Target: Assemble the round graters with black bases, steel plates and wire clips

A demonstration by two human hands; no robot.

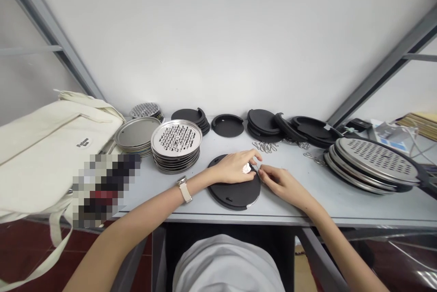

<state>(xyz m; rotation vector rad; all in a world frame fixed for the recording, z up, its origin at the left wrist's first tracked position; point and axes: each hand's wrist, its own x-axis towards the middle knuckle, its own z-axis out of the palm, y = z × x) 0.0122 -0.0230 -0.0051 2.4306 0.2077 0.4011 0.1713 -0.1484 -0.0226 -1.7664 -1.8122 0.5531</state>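
A black round disc (235, 195) with small slots lies on the table in front of me. My left hand (235, 167) rests over its upper half, fingers curled near the right edge. Between its thumb and fingers shows a small crumpled white piece (246, 168), too partly covered to name. At the disc's right rim my right hand (278, 181) is closed in a pinch, its fingertips close to the left ones. What the pinch holds is too small to make out. A thin bright strip runs along the disc's lower right rim.
Stacked metal grater discs (176, 139) and plain metal discs (137, 132) stand left. Black rimmed discs (228, 125) line the wall, with wire hooks (265, 147) before them. A perforated metal pan stack (378, 157) is right; a cream bag (51, 146) lies far left.
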